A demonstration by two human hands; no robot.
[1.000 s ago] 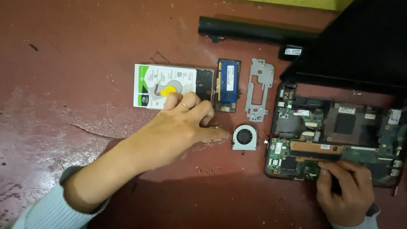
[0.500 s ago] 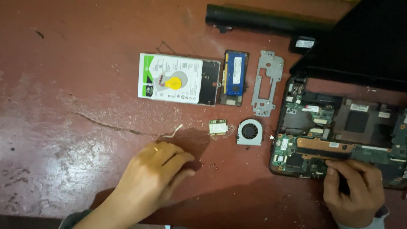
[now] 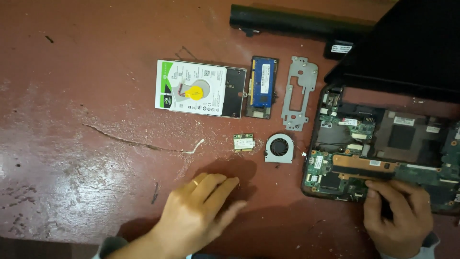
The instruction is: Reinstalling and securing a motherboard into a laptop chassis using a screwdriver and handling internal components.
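Note:
My left hand (image 3: 199, 213) lies flat above the red surface near the front edge, fingers apart, a ring on one finger, holding nothing. The closest thing to it is a small green wireless card (image 3: 244, 142), a little beyond the fingertips and apart from them. Beside the card lies a small round cooling fan (image 3: 279, 147). My right hand (image 3: 396, 213) is at the lower right, its fingers curled on the front edge of the opened laptop base (image 3: 383, 144), whose circuit boards are exposed.
A hard drive (image 3: 199, 88), a blue memory stick (image 3: 262, 86) and a grey metal bracket (image 3: 299, 93) lie in a row at the back. A long black battery (image 3: 287, 21) is behind them. The black laptop lid (image 3: 412, 43) rises at the upper right.
My left hand has let go of the small green card beside the fan and drawn back toward me. My right hand stays on the laptop's front edge.

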